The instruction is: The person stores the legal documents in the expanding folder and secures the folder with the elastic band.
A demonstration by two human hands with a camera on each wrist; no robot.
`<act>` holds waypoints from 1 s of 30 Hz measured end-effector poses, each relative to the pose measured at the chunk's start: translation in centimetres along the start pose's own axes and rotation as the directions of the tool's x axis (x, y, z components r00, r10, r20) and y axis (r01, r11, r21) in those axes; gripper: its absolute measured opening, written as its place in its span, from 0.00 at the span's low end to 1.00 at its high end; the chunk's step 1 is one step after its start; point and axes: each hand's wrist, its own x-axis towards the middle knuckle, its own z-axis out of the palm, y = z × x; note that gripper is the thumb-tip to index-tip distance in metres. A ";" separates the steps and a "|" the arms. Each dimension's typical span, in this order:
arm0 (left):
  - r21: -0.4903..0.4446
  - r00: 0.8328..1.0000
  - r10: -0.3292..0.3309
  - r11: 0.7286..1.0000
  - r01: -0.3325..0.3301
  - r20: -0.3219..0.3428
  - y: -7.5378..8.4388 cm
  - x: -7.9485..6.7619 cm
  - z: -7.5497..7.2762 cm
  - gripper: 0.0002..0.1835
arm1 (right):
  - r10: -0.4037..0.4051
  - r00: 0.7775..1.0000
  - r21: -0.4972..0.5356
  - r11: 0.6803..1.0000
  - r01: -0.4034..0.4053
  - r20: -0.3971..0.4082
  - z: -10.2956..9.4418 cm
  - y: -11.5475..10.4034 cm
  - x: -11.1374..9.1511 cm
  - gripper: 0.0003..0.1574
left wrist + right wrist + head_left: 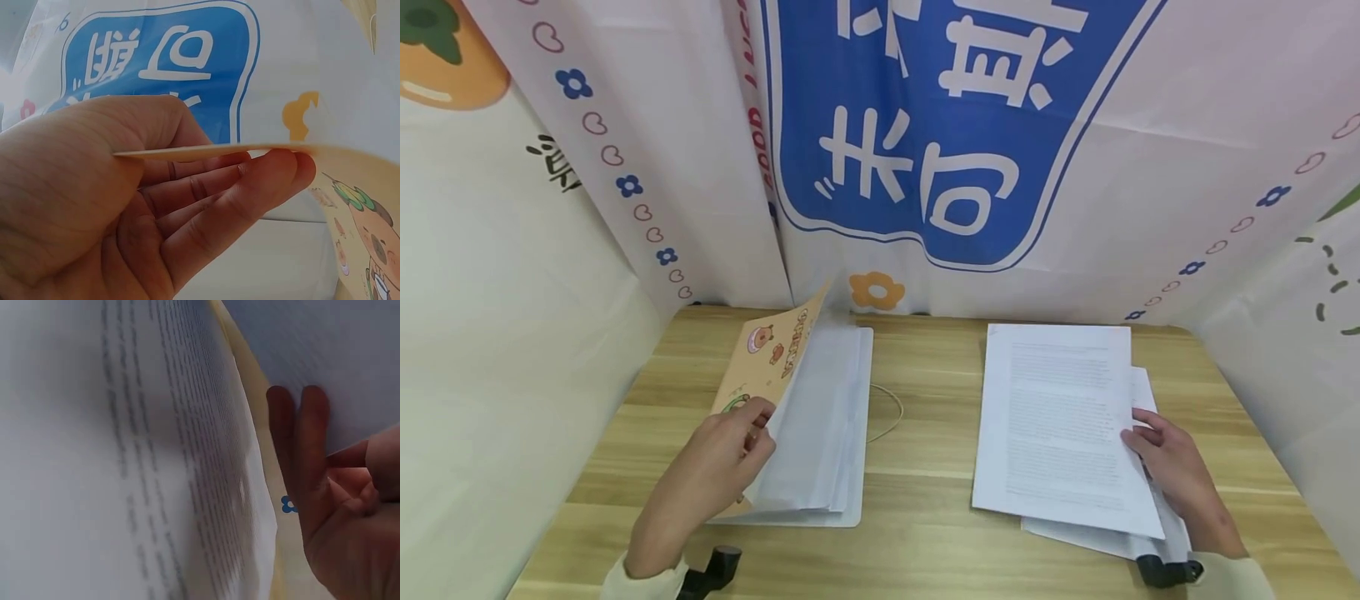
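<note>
On the left of the table lies a file folder with a tan cartoon cover (pixel 758 362), its cover raised and leaning left. Inside it show white sheets (pixel 820 433) under a translucent page. My left hand (pixel 722 454) pinches the cover's free edge between thumb and fingers; the left wrist view shows the cover (pixel 206 151) edge-on in that hand. To the right, my right hand (pixel 1172 462) pinches the right edge of a printed sheet (pixel 1060 417). Beneath that sheet, more paper (pixel 1075 537) sticks out at the bottom and right. The right wrist view shows the fingers (pixel 312 425) against paper.
A thin elastic cord (pixel 898 408) loops out from the folder's right side onto the wooden table (pixel 925 550). White printed cloth (pixel 700 125) with a blue sign hangs behind the table and along both sides.
</note>
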 end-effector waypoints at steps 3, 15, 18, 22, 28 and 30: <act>0.001 1.000 -0.002 1.000 0.002 0.000 0.0 0.0 0.0 0.12 | -0.001 1.000 0.102 0.995 -0.001 0.019 0.3 0.0 0.0 0.40; -0.001 1.000 -0.015 1.000 0.015 0.002 -0.1 -0.1 0.0 0.12 | -0.025 0.995 0.312 0.950 -0.007 0.098 3.1 -1.3 -0.2 0.38; -0.001 1.000 -0.012 1.000 0.012 0.000 -0.1 -0.1 0.1 0.12 | -0.031 0.994 0.310 0.951 -0.004 0.106 3.8 -2.0 -0.2 0.38; 0.001 1.000 0.001 1.000 -0.001 -0.007 -0.1 0.0 0.0 0.11 | -0.046 0.992 0.298 0.955 0.009 0.117 4.6 -3.0 -0.3 0.37; -0.003 1.000 0.004 1.000 -0.004 -0.005 -0.2 -0.1 -0.1 0.11 | -0.074 0.985 0.339 0.941 0.018 0.153 5.6 -4.1 -0.5 0.35; -0.005 1.000 0.006 1.000 -0.006 -0.004 -0.2 -0.1 0.0 0.11 | -0.087 0.982 0.346 0.938 0.025 0.165 5.8 -4.3 -0.5 0.34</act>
